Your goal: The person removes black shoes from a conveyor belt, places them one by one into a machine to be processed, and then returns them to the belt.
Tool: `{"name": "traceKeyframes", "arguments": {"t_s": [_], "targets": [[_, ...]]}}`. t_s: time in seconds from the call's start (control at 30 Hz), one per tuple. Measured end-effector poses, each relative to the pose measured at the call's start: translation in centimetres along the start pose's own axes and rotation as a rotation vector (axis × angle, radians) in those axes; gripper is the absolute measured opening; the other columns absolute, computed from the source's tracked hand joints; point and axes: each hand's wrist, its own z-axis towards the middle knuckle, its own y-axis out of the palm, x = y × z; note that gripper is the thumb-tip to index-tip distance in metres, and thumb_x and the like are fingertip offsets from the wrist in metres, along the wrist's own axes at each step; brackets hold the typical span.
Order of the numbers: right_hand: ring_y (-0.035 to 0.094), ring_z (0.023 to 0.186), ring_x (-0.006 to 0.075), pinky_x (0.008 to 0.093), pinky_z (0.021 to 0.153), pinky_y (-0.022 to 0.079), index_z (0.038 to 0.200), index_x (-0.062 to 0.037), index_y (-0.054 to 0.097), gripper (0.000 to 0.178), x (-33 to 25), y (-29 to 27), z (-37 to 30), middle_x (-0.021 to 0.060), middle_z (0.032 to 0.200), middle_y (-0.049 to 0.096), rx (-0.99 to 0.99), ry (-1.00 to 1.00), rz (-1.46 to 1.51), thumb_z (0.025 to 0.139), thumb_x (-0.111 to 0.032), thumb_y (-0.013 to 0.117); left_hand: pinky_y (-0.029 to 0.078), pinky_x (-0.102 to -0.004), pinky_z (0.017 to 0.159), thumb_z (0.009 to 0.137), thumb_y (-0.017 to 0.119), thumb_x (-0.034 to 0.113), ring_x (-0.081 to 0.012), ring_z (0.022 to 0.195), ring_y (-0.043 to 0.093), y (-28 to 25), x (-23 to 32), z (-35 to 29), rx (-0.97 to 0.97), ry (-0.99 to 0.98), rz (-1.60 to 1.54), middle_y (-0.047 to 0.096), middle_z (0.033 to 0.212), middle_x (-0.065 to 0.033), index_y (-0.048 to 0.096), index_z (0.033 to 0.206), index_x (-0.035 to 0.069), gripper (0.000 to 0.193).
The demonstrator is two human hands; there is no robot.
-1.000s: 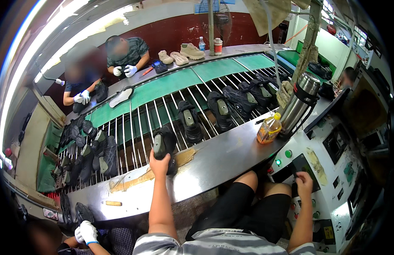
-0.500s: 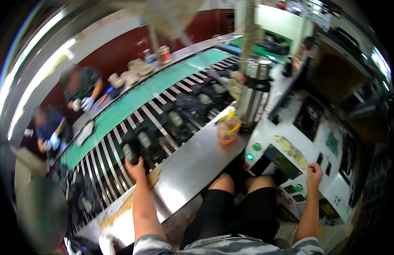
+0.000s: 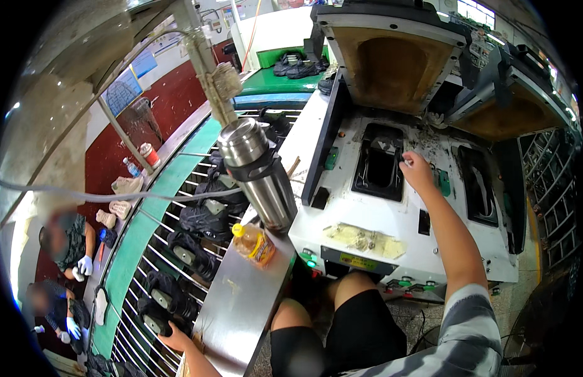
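My left hand [image 3: 174,339] grips the near end of a black shoe [image 3: 154,319] that lies on the slatted conveyor [image 3: 129,312]. A second black shoe [image 3: 169,295] is right beside it. On the right, my arm stretches over a white machine [image 3: 311,227]. My right hand [image 3: 418,172] is at the right rim of a black-framed well [image 3: 369,186] in the machine's top. Its fingers are pinched together; what they hold, if anything, is too small to make out. Above the well, a hinged lid [image 3: 392,69] with a brown underside is raised.
A steel flask [image 3: 260,182] and a bottle of orange liquid [image 3: 254,244] stand on the metal ledge [image 3: 232,314]. Several black shoes line the conveyor. Another lid [image 3: 492,113] is raised over a second well [image 3: 479,185]. Two gloved people work across the belt [image 3: 137,232].
My view has turned right, toward the machine. My right hand has gone from the machine's front part to the well's rim. My left hand stays at a shoe on the conveyor.
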Motion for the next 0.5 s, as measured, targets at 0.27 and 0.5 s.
{"name": "traceKeyframes", "arguments": {"t_s": [0.27, 0.5], "targets": [[0.056, 0.109, 0.0326, 0.0446, 0.088, 0.051, 0.112, -0.0111, 0.063, 0.036, 3.0, 7.4, 8.7, 0.0125, 0.114, 0.059, 0.043, 0.316, -0.445, 0.081, -0.03, 0.069, 0.037, -0.0401, 0.107, 0.081, 0.074, 0.033, -0.0387, 0.124, 0.047, 0.9, 0.0, 0.0, -0.043, -0.031, -0.056, 0.046, 0.139, -0.0241, 0.038, 0.139, -0.005, 0.078], [0.057, 0.106, 0.0351, 0.0452, 0.086, 0.051, 0.107, -0.0096, 0.062, 0.03, 2.8, 8.2, 7.3, 0.0144, 0.111, 0.06, 0.092, 0.301, -0.461, 0.08, -0.021, 0.068, 0.041, -0.0381, 0.102, 0.082, 0.056, 0.007, -0.0336, 0.117, 0.055, -3.9, 2.3, -8.6, -0.163, -0.08, -0.317, 0.054, 0.13, -0.0197, 0.043, 0.134, -0.003, 0.055]]}}
